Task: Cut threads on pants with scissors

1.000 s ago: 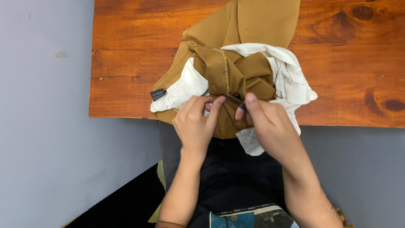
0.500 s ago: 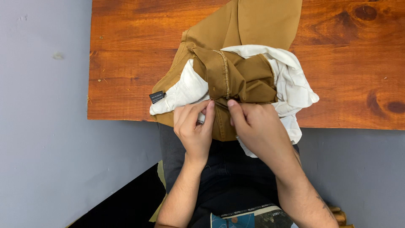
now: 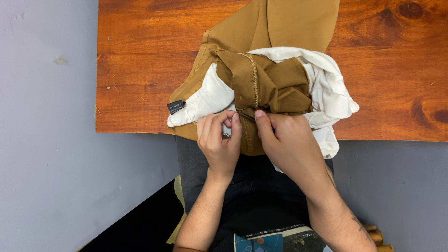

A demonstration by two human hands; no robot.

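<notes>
Head view. The trousers (image 3: 261, 79) lie bunched at the near edge of the table (image 3: 140, 70), turned partly inside out, with white pocket linings (image 3: 210, 98) exposed and a black label (image 3: 176, 107) at the left. The left hand (image 3: 219, 140) is closed, pinching fabric near the fly around a small pale item that cannot be identified. The right hand (image 3: 284, 140) is closed, thumb and forefinger pinching a thin dark part at the fly, possibly a zip pull.

Risk: lining or loose fabric may catch in the fly if pulled while bunched. The trousers overhang the edge and may slide off.

Surface: reddish varnished wood with knots. Room: grey floor around the table.
</notes>
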